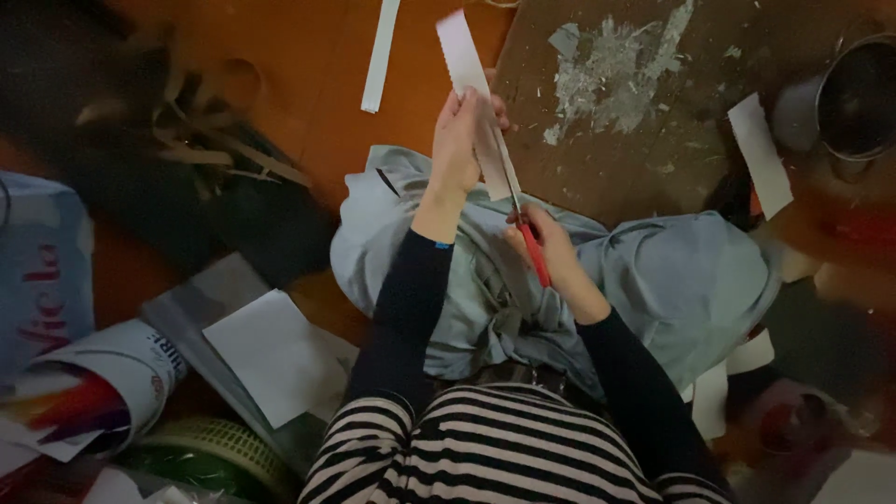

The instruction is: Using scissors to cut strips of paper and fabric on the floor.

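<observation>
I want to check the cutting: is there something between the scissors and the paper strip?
Nothing visible: the left hand holds the white paper strip up, and the red-handled scissors in the right hand already meet its lower part.

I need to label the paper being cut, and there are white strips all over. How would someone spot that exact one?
Start at the grey cloth over the person's lap, then follow the two dark sleeves up. The left hand grips a long white paper strip that sticks up over the orange floor, while the right hand works red-handled scissors along it. The other strips lie flat and unheld.
</observation>
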